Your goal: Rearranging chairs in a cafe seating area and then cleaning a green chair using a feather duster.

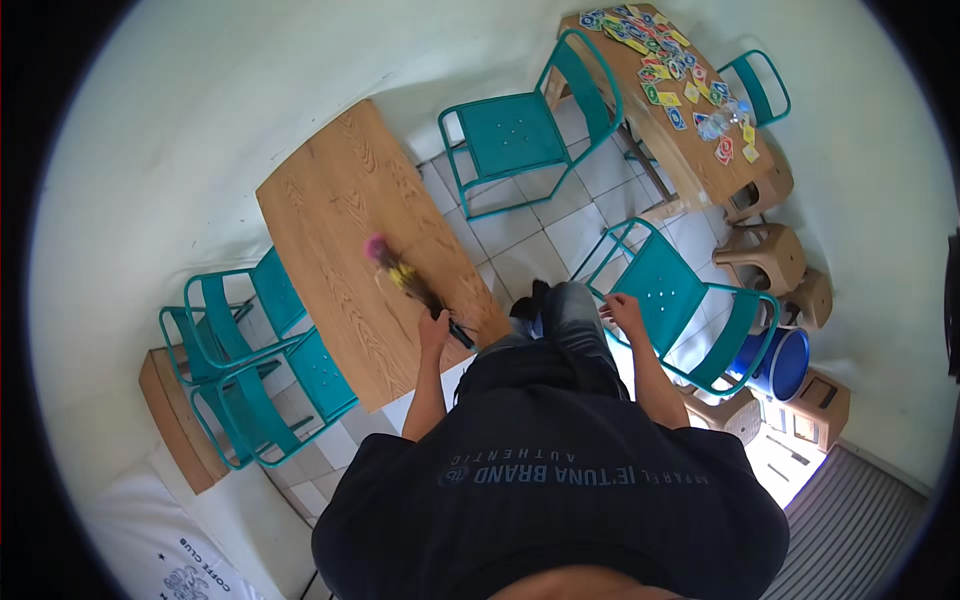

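My left hand (433, 330) grips the dark handle of a duster (403, 276) with a pink tip, a yellow band and a dark lower part, all blurred. The duster lies over the near half of a wood-grain table (337, 217); whether its head touches the top I cannot tell. My right hand (622, 311) hangs by the front edge of a teal metal chair (654, 289), fingers loosely curled and nothing visible in them. Whether it touches the chair frame is unclear.
Another teal chair (514, 135) stands beyond the table, and several more (277, 375) crowd its left side. A second table (697, 161) bears scattered playing cards (656, 45) and a plastic bottle (724, 120). Brown plastic stools (765, 255) and a blue drum (787, 364) line the right wall.
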Demonstrator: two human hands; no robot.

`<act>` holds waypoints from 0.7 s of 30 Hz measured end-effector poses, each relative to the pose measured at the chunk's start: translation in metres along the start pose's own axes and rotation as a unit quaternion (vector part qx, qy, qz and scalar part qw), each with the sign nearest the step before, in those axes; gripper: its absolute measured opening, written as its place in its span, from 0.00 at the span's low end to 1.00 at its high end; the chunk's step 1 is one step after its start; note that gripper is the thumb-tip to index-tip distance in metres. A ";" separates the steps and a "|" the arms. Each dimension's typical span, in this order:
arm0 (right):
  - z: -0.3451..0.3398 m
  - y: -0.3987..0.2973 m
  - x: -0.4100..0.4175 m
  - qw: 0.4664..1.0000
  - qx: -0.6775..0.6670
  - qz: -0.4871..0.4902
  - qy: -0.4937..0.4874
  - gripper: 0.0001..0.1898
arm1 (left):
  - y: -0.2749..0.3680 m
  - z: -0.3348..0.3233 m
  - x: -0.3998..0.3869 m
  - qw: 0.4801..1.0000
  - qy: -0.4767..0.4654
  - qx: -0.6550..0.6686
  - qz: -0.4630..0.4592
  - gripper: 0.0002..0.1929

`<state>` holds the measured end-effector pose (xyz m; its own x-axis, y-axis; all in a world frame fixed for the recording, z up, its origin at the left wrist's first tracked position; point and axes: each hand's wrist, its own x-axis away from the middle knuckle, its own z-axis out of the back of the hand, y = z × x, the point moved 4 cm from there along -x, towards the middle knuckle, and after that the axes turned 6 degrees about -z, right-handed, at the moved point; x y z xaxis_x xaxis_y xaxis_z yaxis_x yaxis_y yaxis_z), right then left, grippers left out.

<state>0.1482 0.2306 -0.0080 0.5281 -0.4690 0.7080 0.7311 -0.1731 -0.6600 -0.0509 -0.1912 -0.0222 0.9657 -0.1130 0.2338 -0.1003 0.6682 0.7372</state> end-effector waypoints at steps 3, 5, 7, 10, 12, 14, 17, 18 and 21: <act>0.015 -0.011 -0.024 1.000 0.029 0.002 0.004 0.16 | 0.052 -0.009 0.007 0.987 -0.021 0.149 0.048 0.13; 0.011 -0.025 -0.038 0.999 0.052 0.008 -0.014 0.16 | 0.036 -0.020 -0.003 0.982 -0.020 0.176 0.067 0.13; 0.010 -0.037 -0.052 0.999 0.040 0.006 -0.031 0.17 | 0.036 -0.028 -0.008 0.975 -0.024 0.200 0.089 0.12; 0.017 -0.054 -0.076 0.995 0.081 0.019 -0.052 0.17 | 0.048 -0.045 -0.023 0.988 0.004 0.147 0.051 0.15; 0.020 -0.066 -0.093 0.990 0.129 0.005 -0.059 0.17 | 0.057 -0.055 -0.033 0.977 0.040 0.207 0.042 0.15; 0.020 -0.075 -0.105 0.986 0.149 0.003 -0.069 0.16 | 0.066 -0.061 -0.036 0.980 0.037 0.194 0.031 0.15; 0.018 -0.103 -0.132 0.981 0.166 0.008 -0.102 0.16 | 0.081 -0.068 -0.042 0.982 0.037 0.181 0.026 0.15; 0.018 -0.108 -0.139 0.979 0.161 0.012 -0.122 0.16 | 0.085 -0.073 -0.040 0.982 0.035 0.180 0.032 0.14; 0.033 -0.121 -0.166 0.972 0.205 0.019 -0.114 0.16 | 0.118 -0.093 -0.034 0.986 0.006 0.155 0.060 0.16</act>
<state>-0.0132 0.3577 -0.0374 0.6065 -0.2551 0.7531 0.7948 0.2222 -0.5648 -0.0729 -0.0408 -0.0022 0.9450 -0.0372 0.3248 -0.2802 0.4197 0.8633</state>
